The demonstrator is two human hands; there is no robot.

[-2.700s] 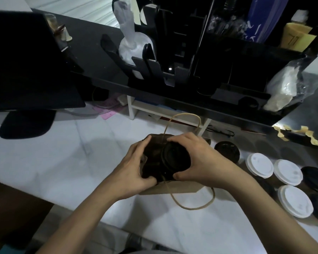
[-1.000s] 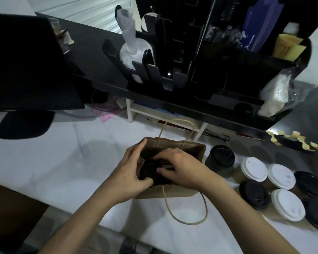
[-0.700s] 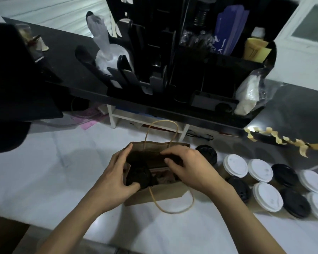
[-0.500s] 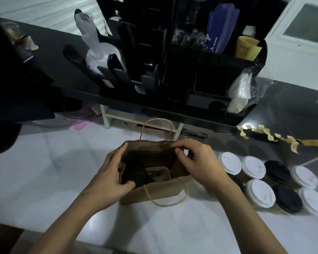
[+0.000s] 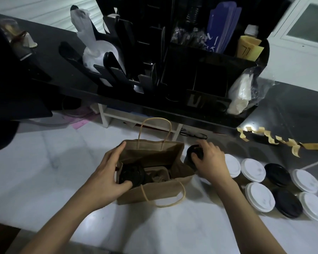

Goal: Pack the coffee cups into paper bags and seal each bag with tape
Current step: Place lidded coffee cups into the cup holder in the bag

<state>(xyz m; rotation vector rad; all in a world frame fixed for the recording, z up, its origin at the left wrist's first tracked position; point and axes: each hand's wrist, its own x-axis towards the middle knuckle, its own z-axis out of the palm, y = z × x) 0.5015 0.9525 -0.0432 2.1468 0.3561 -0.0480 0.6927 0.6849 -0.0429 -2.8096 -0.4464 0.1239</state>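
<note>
White marble counter [image 5: 44, 171], w/ a black organizer [image 5: 200, 70] on a dark shelf behind. A paper bag [image 5: 154, 191] is stood open mid-counter. One lidded cup [image 5: 131, 176] is seated at its left end beside a brown insert [image 5: 158, 173], prob. a carrier. The bag's left end is held by the L hand [image 5: 106, 173], fingers outside, thumb hooked inside. A black-lidded cup [image 5: 190, 156] just right of the bag is gripped from above by the R hand [image 5: 209, 162], fingers curled round the lid. Judged: if filled, top-heavy, soft-walled, lid may pop, so better taken by the body and kept upright. Tape strips [image 5: 268, 138] hang off the shelf edge. "77" seems marked on a yellow note [image 5: 249, 50]; marks on the blue packets [image 5: 220, 33] are unreadable.
</note>
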